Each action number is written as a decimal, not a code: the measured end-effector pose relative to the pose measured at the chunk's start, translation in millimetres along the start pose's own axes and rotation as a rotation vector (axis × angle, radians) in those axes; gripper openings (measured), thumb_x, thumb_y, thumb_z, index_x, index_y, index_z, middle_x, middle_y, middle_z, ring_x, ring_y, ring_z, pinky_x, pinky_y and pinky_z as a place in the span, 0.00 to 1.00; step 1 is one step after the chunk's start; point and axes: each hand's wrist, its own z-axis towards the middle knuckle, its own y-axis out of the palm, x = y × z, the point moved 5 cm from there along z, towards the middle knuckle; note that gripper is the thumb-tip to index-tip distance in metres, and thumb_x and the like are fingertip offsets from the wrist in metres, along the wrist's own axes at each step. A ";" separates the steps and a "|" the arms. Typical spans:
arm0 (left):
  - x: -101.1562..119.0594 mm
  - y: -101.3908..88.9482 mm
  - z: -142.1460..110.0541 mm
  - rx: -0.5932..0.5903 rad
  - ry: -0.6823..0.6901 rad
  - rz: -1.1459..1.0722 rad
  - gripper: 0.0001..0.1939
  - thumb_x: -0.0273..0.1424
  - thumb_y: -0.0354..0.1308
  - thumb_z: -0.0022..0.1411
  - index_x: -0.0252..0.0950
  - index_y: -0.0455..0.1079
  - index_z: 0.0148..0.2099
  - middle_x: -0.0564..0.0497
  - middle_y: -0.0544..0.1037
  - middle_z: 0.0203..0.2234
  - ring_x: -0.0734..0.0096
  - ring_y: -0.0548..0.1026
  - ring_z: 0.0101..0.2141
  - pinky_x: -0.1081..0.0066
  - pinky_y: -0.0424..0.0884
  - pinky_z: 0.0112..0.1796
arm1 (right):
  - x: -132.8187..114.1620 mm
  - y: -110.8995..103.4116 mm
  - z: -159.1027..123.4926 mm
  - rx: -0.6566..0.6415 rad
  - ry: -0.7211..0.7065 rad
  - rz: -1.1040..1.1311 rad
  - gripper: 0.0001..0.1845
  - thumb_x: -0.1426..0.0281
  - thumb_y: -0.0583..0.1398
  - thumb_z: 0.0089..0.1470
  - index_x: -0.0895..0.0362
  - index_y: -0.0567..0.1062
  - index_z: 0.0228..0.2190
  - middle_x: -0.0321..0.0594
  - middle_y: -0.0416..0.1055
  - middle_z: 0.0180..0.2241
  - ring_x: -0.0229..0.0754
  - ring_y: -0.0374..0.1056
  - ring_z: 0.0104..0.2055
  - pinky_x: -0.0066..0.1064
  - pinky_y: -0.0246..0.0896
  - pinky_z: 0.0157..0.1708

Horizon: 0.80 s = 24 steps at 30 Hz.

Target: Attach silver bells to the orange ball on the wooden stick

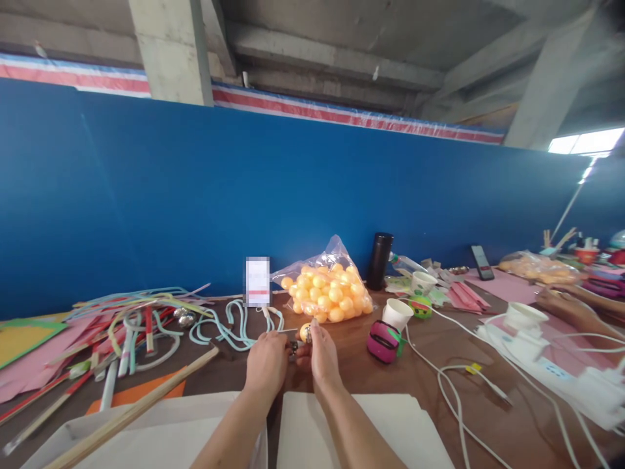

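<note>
My right hand (323,358) is closed around a small orange ping-pong ball (305,333), which shows some dark marks. Close beside it, my left hand (267,361) has its fingers curled in. A small dark patterned thing (293,348) shows at the left fingertips, too small to name. Behind both hands sits a clear plastic bag (334,251) full of orange balls (325,301). Light blue cords (238,329) lie on the brown table (351,365) just left of my hands. Sheets of white paper (361,423) are under my forearms.
Sticks, strips and coloured paper (36,365) crowd the left side. A wooden stick (137,407) crosses the front left. At right are a paper cup (397,314), a magenta pouch (383,341), a black bottle (379,260), white cables and a power strip (547,365). Another person's hand (561,303) is far right.
</note>
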 end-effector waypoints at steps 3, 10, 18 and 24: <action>0.3 0.8 2.7 0.015 0.001 0.020 0.09 0.27 0.50 0.59 0.36 0.71 0.31 0.48 0.75 0.31 0.65 0.70 0.36 0.68 0.61 0.34 | 2.4 1.1 0.1 -0.010 0.015 0.008 0.24 0.48 0.56 0.49 0.58 0.69 0.30 0.38 0.73 0.25 0.34 0.64 0.15 0.23 0.58 0.10; -5.9 2.3 1.8 0.027 0.000 -0.018 0.09 0.29 0.50 0.60 0.36 0.71 0.33 0.47 0.74 0.32 0.65 0.69 0.37 0.69 0.61 0.35 | 1.7 3.1 -2.4 -0.019 0.028 -0.011 0.26 0.46 0.56 0.47 0.58 0.69 0.28 0.36 0.72 0.24 0.33 0.65 0.15 0.22 0.61 0.10; -4.2 8.8 8.9 0.050 0.047 0.014 0.12 0.27 0.46 0.61 0.36 0.70 0.30 0.46 0.73 0.30 0.63 0.69 0.35 0.67 0.61 0.35 | 6.3 4.2 -1.2 -0.036 0.032 -0.038 0.27 0.45 0.54 0.48 0.58 0.68 0.28 0.34 0.71 0.20 0.33 0.65 0.14 0.20 0.60 0.09; -9.8 10.9 4.0 0.069 0.035 0.013 0.13 0.27 0.43 0.62 0.35 0.69 0.33 0.46 0.73 0.32 0.64 0.69 0.37 0.68 0.61 0.36 | 5.4 10.9 -3.7 -0.085 0.004 -0.076 0.26 0.47 0.54 0.50 0.59 0.67 0.28 0.35 0.71 0.20 0.32 0.64 0.14 0.20 0.60 0.09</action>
